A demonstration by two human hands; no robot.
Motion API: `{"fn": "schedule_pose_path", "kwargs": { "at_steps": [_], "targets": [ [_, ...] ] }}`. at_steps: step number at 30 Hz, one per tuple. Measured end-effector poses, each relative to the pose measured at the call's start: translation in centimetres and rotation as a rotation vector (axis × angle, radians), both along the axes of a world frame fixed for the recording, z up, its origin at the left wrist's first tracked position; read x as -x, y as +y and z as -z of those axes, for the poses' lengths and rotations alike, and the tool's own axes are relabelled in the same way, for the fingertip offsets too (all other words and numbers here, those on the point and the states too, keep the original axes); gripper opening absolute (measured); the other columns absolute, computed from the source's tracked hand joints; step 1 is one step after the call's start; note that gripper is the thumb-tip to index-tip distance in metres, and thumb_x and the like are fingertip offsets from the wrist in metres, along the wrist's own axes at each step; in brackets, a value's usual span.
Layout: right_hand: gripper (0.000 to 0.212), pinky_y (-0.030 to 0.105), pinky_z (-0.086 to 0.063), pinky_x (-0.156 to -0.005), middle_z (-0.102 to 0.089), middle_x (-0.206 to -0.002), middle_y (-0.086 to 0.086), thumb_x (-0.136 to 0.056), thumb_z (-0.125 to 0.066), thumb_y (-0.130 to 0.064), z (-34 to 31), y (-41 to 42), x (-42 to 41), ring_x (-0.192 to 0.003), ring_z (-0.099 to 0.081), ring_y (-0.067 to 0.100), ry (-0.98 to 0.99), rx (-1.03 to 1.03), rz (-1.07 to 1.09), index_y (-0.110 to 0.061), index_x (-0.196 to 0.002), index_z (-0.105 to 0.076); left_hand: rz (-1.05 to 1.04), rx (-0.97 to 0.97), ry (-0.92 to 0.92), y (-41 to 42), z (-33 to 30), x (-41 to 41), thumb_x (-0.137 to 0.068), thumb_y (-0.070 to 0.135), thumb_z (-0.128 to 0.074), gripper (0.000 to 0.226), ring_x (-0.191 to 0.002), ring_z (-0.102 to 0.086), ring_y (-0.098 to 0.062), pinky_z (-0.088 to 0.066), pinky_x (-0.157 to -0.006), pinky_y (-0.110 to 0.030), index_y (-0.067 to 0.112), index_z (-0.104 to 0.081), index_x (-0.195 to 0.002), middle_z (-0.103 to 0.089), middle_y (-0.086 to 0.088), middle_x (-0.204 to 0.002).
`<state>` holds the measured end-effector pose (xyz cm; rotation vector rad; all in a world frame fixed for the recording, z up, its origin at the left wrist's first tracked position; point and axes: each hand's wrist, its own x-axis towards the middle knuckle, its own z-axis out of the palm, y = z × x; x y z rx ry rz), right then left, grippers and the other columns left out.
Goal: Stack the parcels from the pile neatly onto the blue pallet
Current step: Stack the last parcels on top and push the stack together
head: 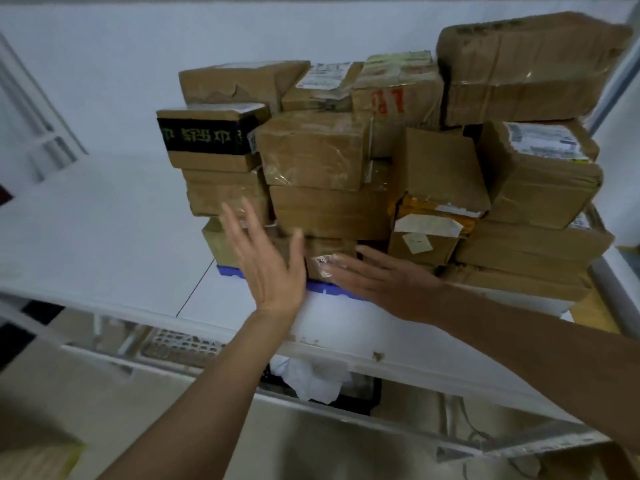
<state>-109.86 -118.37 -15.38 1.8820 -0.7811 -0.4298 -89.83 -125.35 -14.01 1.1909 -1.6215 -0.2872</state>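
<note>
Two flat hands, left (268, 268) and right (377, 282), grip apart, before parcels (329, 209) lengthwise along blue pallet (329, 289).

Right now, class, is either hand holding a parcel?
No. The left hand and the right hand both have straight fingers stretched toward the stacked parcels, gripping nothing.

both forearms bare to the frame edge, left grip (266, 261) and right grip (384, 282) ungloved.
</note>
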Motion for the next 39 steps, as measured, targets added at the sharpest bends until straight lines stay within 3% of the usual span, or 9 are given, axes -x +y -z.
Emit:
{"fn": "schedule_pose_path", "kwargs": {
  "at_steps": [6,10,14,21,26,29,31,35,39],
  "targets": [
    [0.078,0.061,0.012,-0.111,0.008,-0.158,0.018,-0.089,-0.045,-0.041,-3.3,-5.4,-3.5,-0.145,0.007,0.036,-0.06,0.011,0.014,-0.011,-0.151,-0.007,-0.384,-0.323,0.471,-6.1,-2.0,-1.5,-0.098,0.048,-0.038,0.071,-0.146,-0.005,-0.031,-0.007,-0.118,-0.04,0.016,-0.008,-0.153,-0.002,-0.013,-0.16],
    [0.079,0.061,0.014,-0.11,0.008,-0.159,0.014,-0.089,-0.046,-0.051,-3.5,-7.1,-3.7,-0.145,0.009,0.036,-0.078,-0.068,0.072,-0.019,-0.151,-0.008,-0.362,-0.469,0.6,-10.0,-1.7,-2.9,-0.096,0.059,-0.028,0.072,-0.146,-0.014,-0.028,-0.014,-0.117,-0.044,0.022,-0.006,-0.154,-0.014,-0.008,-0.16],
    [0.078,0.062,0.016,-0.109,0.007,-0.159,0.011,-0.089,-0.047,-0.056,-3.4,-7.7,-3.2,-0.144,0.009,0.037,-0.123,-0.099,0.102,-0.026,-0.151,-0.01,-0.325,-0.531,0.532,-10.8,-0.2,-3.4,-0.095,0.061,-0.025,0.068,-0.137,-0.031,-0.034,-0.027,-0.109,-0.05,0.026,-0.012,-0.152,-0.039,-0.011,-0.148],
    [0.077,0.063,0.013,-0.109,0.007,-0.159,0.012,-0.09,-0.049,-0.052,-3.4,-7.6,-3.0,-0.144,0.008,0.038,-0.117,-0.081,0.112,-0.025,-0.151,-0.01,-0.366,-0.48,0.559,-10.5,0.0,-3.2,-0.095,0.053,-0.04,0.06,-0.13,-0.035,-0.031,-0.034,-0.101,-0.043,0.02,-0.031,-0.144,-0.032,-0.01,-0.146],
    [0.076,0.064,0.012,-0.109,0.007,-0.159,0.013,-0.091,-0.047,-0.051,-3.6,-7.6,-3.0,-0.144,0.009,0.039,-0.116,-0.077,0.125,-0.023,-0.151,-0.01,-0.278,-0.504,0.601,-10.7,0.1,-3.8,-0.093,0.051,-0.046,0.056,-0.121,-0.046,-0.031,-0.04,-0.102,-0.043,0.018,-0.034,-0.137,-0.048,-0.008,-0.134],
    [0.08,0.067,0.013,-0.108,0.006,-0.159,0.014,-0.089,-0.049,-0.052,-3.6,-7.5,-3.6,-0.144,0.008,0.04,-0.115,-0.072,0.136,-0.022,-0.151,-0.01,-0.249,-0.558,0.597,-10.5,-0.1,-4.2,-0.092,0.053,-0.046,0.052,-0.112,-0.05,-0.03,-0.043,-0.09,-0.039,0.019,-0.034,-0.129,-0.053,-0.008,-0.123],
    [0.08,0.067,0.013,-0.108,0.002,-0.159,0.012,-0.087,-0.051,-0.053,-3.8,-7.6,-4.9,-0.145,0.003,0.038,-0.144,-0.072,0.114,-0.023,-0.15,-0.013,-0.211,-0.559,0.59,-10.5,-0.4,-4.9,-0.093,0.054,-0.044,0.049,-0.109,-0.051,-0.028,-0.041,-0.087,-0.036,0.018,-0.035,-0.125,-0.052,-0.005,-0.117],
    [0.075,0.065,0.009,-0.109,-0.006,-0.159,0.011,-0.086,-0.052,-0.049,-5.1,-9.1,-9.6,-0.145,-0.005,0.035,-0.186,-0.044,0.039,-0.024,-0.149,-0.02,-0.072,-0.649,0.657,-11.2,-1.8,-6.6,-0.095,0.062,-0.023,0.059,-0.118,-0.051,-0.022,-0.04,-0.103,-0.039,0.024,-0.045,-0.133,-0.054,-0.002,-0.13],
    [0.073,0.063,0.009,-0.11,-0.007,-0.159,0.011,-0.086,-0.049,-0.048,-6.7,-11.5,-13.7,-0.145,-0.005,0.034,-0.203,0.025,0.005,-0.022,-0.149,-0.022,0.099,-0.718,0.748,-11.8,-3.0,-8.6,-0.089,0.073,-0.011,0.066,-0.096,-0.061,-0.01,-0.044,-0.089,-0.031,0.037,-0.065,-0.098,-0.067,0.009,-0.102]
  ]
}}
